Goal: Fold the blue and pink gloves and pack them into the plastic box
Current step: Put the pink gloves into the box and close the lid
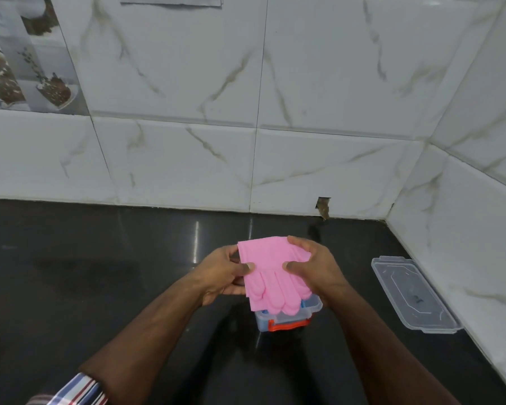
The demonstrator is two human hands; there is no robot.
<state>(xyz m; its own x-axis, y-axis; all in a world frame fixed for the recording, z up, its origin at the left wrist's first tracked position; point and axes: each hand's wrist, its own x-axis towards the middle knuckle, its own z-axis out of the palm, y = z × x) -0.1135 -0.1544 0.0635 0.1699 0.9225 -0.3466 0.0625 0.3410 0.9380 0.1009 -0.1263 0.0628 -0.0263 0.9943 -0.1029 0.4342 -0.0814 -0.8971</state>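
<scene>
Folded pink gloves are held in the air above the clear plastic box, their fingers hanging down over its opening. My left hand pinches the gloves' left edge between thumb and fingers. My right hand grips the right edge the same way. The box stands on the black counter and has an orange-red clasp on its near side. Something blue shows inside it under the pink gloves; most of the box's inside is hidden by them.
The box's clear lid lies flat on the counter to the right, close to the side wall. White marble tiles close off the back and right. The dark glossy counter stretches to the left.
</scene>
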